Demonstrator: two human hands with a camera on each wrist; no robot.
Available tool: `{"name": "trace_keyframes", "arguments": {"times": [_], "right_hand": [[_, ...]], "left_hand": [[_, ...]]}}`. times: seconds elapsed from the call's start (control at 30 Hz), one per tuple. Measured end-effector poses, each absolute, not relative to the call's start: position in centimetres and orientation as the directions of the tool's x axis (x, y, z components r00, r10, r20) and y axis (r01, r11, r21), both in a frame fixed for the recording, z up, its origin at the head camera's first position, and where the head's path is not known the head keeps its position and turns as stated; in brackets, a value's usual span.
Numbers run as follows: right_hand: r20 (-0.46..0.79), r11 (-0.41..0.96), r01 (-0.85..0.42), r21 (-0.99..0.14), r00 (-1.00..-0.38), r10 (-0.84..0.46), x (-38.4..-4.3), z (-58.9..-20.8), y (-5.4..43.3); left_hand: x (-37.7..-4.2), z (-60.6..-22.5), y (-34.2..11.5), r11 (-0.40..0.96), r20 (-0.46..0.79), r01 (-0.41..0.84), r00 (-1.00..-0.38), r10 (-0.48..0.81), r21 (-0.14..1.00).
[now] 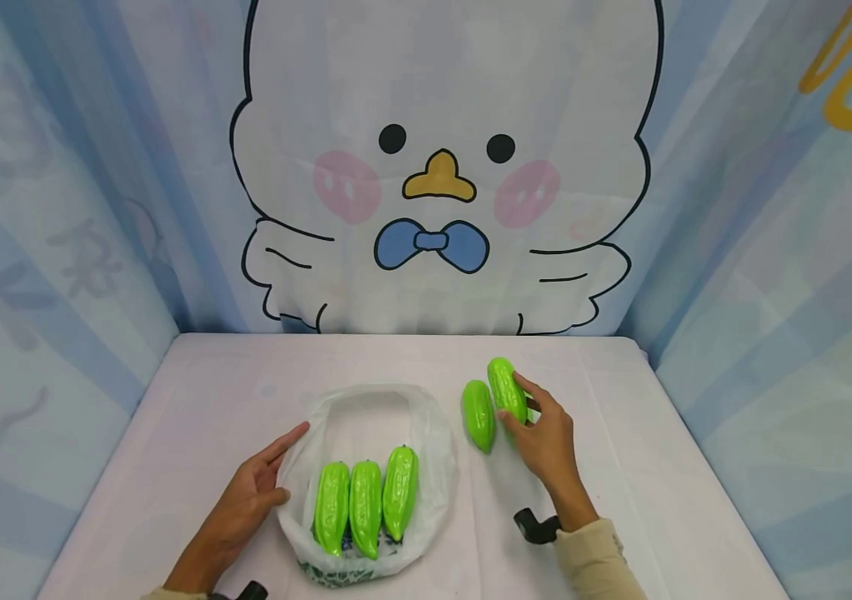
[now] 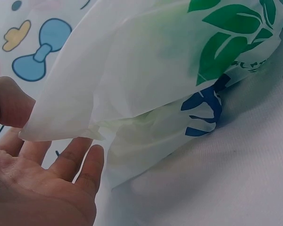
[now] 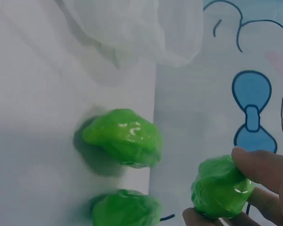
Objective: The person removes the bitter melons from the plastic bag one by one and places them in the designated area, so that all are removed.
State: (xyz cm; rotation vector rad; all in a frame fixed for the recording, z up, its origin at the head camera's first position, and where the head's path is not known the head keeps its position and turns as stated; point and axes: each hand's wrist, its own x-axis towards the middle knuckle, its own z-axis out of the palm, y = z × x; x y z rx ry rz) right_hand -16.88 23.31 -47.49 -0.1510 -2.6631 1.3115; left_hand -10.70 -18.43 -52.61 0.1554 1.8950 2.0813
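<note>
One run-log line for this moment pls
Left hand: holds white plastic bag | Right hand: holds green bitter melon | In bag: three bitter melons | On table: two bitter melons

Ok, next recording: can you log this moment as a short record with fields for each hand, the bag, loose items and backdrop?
left hand: touches the side of the bag
right hand: holds a green vegetable-like piece between thumb and fingers
bag: translucent white plastic, mouth open, printed
bag contents: three green pieces, side by side
loose on table: two green pieces in the right wrist view
backdrop: cartoon with blue bow tie
</note>
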Motion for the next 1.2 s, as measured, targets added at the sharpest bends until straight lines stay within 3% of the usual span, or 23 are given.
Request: {"name": "trace_keyframes", "arguments": {"times": [0.63, 1.2], "right_hand": [[0.005, 0.624, 0.202, -0.755, -0.95, 0.313, -17.8, -49.2, 29.0], [-0.034, 0.645, 0.276, -0.712, -0.932, 0.362, -18.6, -52.1, 32.0]], "left_hand": [[-10.7, -52.7, -18.4, -0.069, -0.138, -0.165, -0.946, 0.294, 0.984], [-10.7, -52.8, -18.5, -0.062, -0.14, -0.164, -0.947, 0.288, 0.984]]}}
